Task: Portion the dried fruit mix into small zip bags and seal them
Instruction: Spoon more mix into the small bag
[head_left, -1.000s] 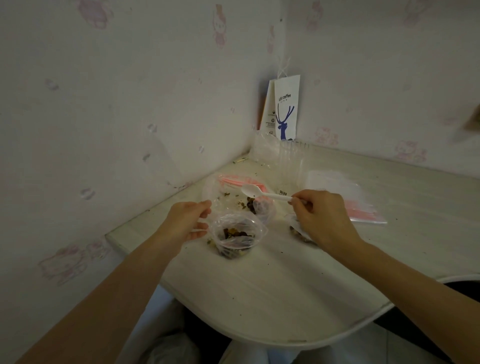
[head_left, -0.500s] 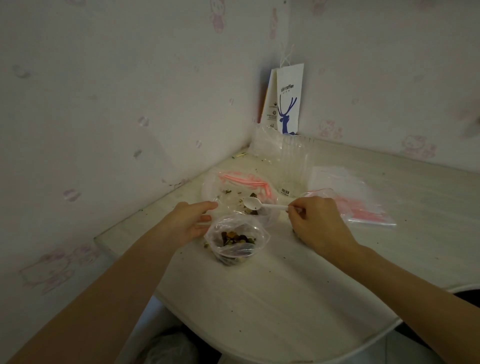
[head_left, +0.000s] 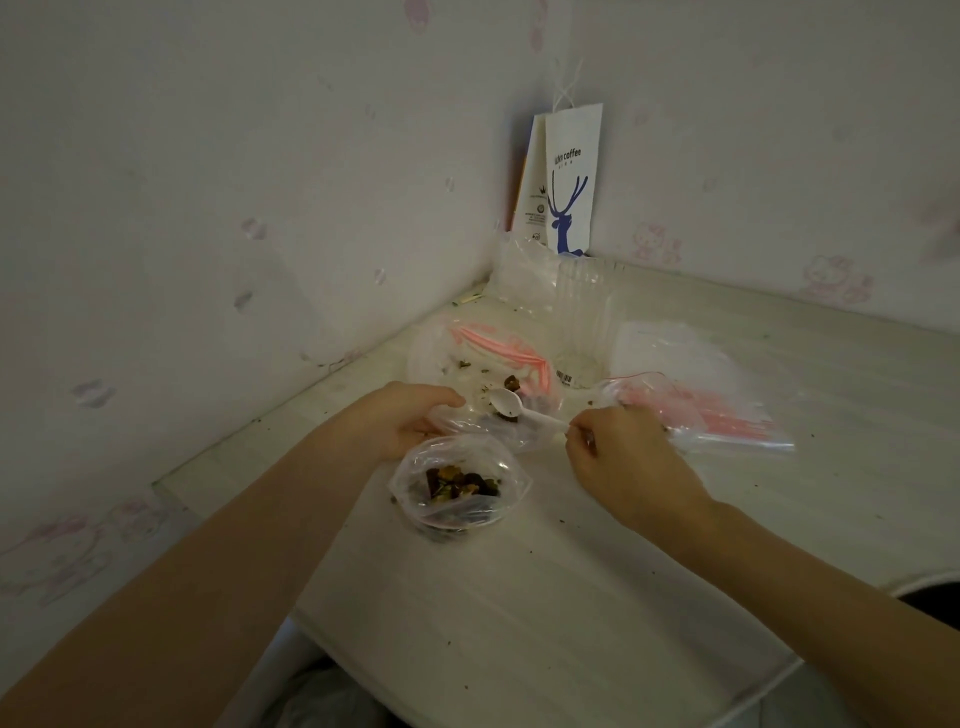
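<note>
Small zip bag (head_left: 460, 512), mouth open, dried fruit (head_left: 452, 480) inside, stands near centre of table (head_left: 519, 613). Left hand (head_left: 400, 421) curls on the near edge of large bag (head_left: 457, 364) just beyond. Right hand (head_left: 631, 462) pinches handle of white spoon (head_left: 511, 405), bowl over large bag. Spare zip bags (head_left: 727, 415) lie right.

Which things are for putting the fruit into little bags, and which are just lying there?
For the job: white spoon, pinched by the right hand; big fruit bag, held by the left hand; small open bag with fruit; spare zip bags.

Just lying there: coffee paper bag; clear plastic cup.
</note>
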